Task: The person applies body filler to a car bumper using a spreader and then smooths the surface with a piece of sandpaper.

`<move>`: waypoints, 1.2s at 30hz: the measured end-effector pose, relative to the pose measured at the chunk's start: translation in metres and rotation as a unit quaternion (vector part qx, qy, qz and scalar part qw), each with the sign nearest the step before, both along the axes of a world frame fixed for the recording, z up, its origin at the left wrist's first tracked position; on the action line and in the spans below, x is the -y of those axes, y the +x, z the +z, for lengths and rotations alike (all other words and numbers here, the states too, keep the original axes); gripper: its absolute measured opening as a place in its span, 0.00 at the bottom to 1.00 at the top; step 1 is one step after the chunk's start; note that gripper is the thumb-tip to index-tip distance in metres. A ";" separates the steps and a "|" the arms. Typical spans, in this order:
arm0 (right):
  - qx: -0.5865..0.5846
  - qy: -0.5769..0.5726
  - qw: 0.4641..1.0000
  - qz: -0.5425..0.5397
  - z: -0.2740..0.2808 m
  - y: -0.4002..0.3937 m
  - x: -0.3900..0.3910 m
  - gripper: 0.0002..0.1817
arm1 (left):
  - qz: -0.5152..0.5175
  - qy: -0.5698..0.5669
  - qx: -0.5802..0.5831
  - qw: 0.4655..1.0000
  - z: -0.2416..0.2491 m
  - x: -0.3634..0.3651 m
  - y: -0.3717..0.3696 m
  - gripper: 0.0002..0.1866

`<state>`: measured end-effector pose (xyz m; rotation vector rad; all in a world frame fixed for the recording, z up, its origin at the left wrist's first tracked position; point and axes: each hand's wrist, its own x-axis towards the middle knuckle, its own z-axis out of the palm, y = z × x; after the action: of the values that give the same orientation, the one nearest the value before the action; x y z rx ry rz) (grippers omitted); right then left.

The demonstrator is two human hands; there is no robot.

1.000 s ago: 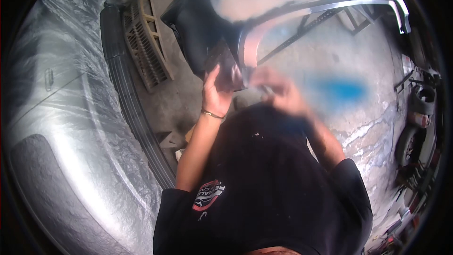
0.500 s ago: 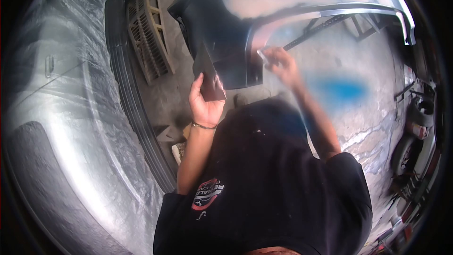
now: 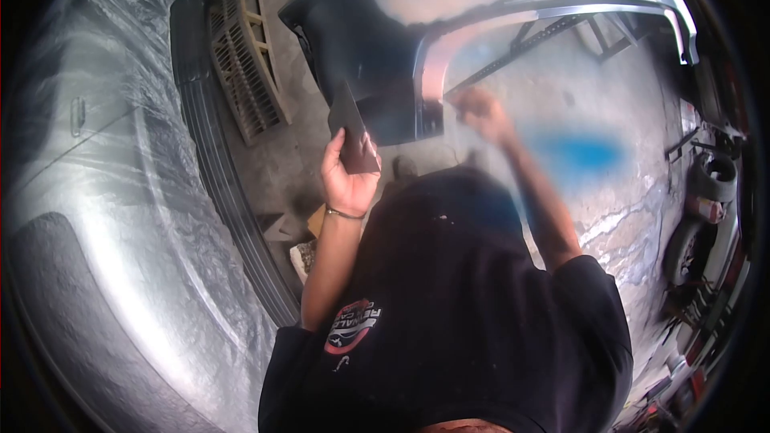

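My left hand (image 3: 350, 172) is wrapped round a dark, flat sheet (image 3: 351, 130), which stands up from the palm with a pointed top. Beyond it lies a large car body panel (image 3: 361, 56), dark at its left end and pale grey along the top, with a pinkish strip on its arched edge. Just right of the panel's lower corner is my right hand (image 3: 484, 115), its fingers curled together and blurred. Whatever those fingers hold is too smeared to make out.
A plastic-covered car (image 3: 120, 192) fills the left side. Beside it lie a long black ribbed strip (image 3: 212, 144) and a slatted grille (image 3: 241, 72). Tyres (image 3: 690, 248) stand at the right wall. Black metal stand bars (image 3: 521, 52) show under the panel.
My right hand has turned, with its fingers curled more tightly, and the pale piece seen at its fingertips no longer shows clearly. The view has shifted slightly. My left hand keeps its hold.
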<state>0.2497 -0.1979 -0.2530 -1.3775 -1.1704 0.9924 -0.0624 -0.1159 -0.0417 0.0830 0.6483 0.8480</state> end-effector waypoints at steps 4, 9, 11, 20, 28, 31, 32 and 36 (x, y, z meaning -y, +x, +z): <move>0.022 -0.087 0.996 0.012 -0.005 0.001 0.026 0.24 | 0.001 -0.002 -0.022 1.000 -0.012 -0.009 -0.001 0.10; -0.197 0.010 0.980 -0.008 0.093 -0.031 0.050 0.33 | -0.009 -0.020 -0.076 0.997 -0.031 -0.015 0.020 0.15; -0.209 -0.004 0.978 0.000 0.181 -0.064 0.052 0.33 | -0.049 0.051 -0.087 0.994 -0.044 -0.018 0.030 0.17; 0.015 -0.095 0.995 -0.019 0.139 -0.077 0.050 0.25 | -0.003 0.037 -0.001 0.999 0.000 -0.045 -0.003 0.13; 0.032 0.037 0.961 -0.273 0.056 -0.013 0.026 0.23 | -0.001 -0.023 0.022 0.999 -0.001 -0.038 -0.034 0.12; -0.097 -0.057 0.932 -0.345 0.055 -0.001 0.017 0.24 | 0.005 -0.033 0.021 0.999 -0.007 -0.033 -0.034 0.11; -0.097 -0.057 0.931 -0.347 0.054 -0.002 0.010 0.24 | 0.015 -0.036 0.021 0.999 -0.008 -0.031 -0.033 0.11; -0.119 -0.037 0.942 -0.312 0.033 0.005 -0.029 0.25 | -0.003 -0.013 0.023 1.000 -0.020 -0.031 -0.030 0.10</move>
<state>0.2548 -0.1690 -0.2198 -1.5020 -0.4618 0.7149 -0.0921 -0.0848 -0.0617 0.0428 0.6151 0.8328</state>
